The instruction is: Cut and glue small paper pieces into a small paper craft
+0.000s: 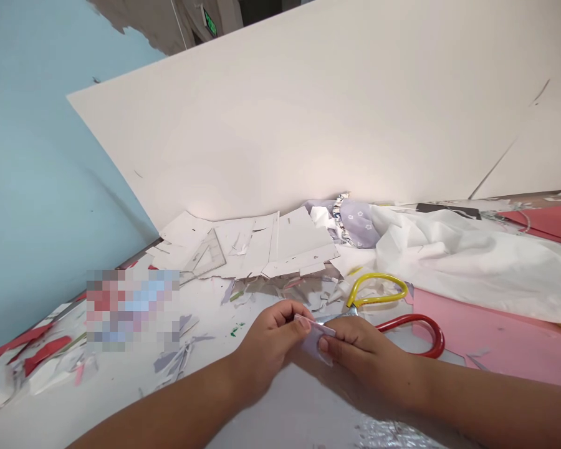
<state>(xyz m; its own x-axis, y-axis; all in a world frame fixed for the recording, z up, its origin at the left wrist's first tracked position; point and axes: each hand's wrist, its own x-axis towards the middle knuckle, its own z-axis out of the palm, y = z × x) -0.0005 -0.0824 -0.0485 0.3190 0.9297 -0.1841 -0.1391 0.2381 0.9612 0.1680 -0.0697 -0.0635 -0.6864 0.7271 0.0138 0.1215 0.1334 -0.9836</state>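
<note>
A small piece of pale lilac paper (314, 344) is pinched between my two hands, low above the white tabletop. My left hand (275, 340) grips its upper left corner between thumb and fingers. On the right edge, my right hand (362, 346) presses it with the thumb, fingers curled behind. Just behind my right hand lies a pair of scissors with one yellow handle (378, 290) and one red handle (430, 330). Their blades are partly hidden by my hands.
A white board (280, 125) leans at the back. Before it lie white card sheets (257, 243), a clear set square (208, 255) and crumpled white cloth-like material (449, 249). Pink sheet (505, 343) sits at right; paper scraps (180, 355) litter the left, beside a blurred patch.
</note>
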